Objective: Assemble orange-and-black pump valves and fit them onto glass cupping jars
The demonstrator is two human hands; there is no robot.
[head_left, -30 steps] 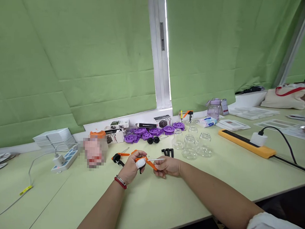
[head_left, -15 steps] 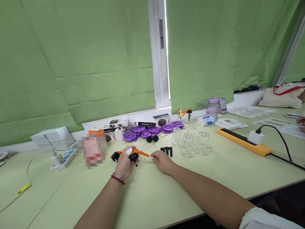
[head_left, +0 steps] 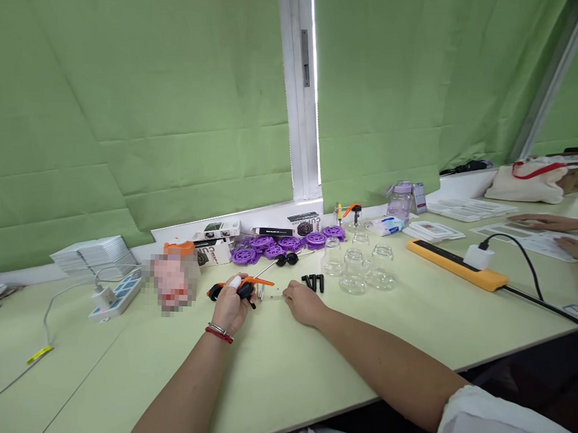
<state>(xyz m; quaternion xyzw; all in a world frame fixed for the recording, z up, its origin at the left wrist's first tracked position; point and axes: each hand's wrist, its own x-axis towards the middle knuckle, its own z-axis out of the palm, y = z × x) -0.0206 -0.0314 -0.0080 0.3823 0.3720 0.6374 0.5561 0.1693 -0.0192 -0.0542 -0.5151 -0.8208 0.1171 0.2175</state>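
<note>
My left hand (head_left: 231,305) is wrapped round an orange-and-black part (head_left: 245,289), whose flat orange arm sticks out to the right. A white covering is on the thumb. Just right of it, small metal pins (head_left: 261,292) show near the fingers. My right hand (head_left: 302,302) rests low on the table with its fingertips pinched together; what they hold, if anything, is too small to make out. Tiny bits lie on the table between the two hands. Several short black handle-like pieces (head_left: 314,282) lie beside the right hand.
Glass jars (head_left: 353,279) stand right of centre, with purple wheel-shaped parts (head_left: 264,244) and boxes behind. A yellow power strip (head_left: 458,265) lies at right, a white one (head_left: 118,299) at left. Another person's hands (head_left: 535,222) touch papers at far right.
The view has shifted slightly. My left hand has tilted the orange-and-black part a little, and my right hand stays low by the tiny bits. The other person's hands show more.
</note>
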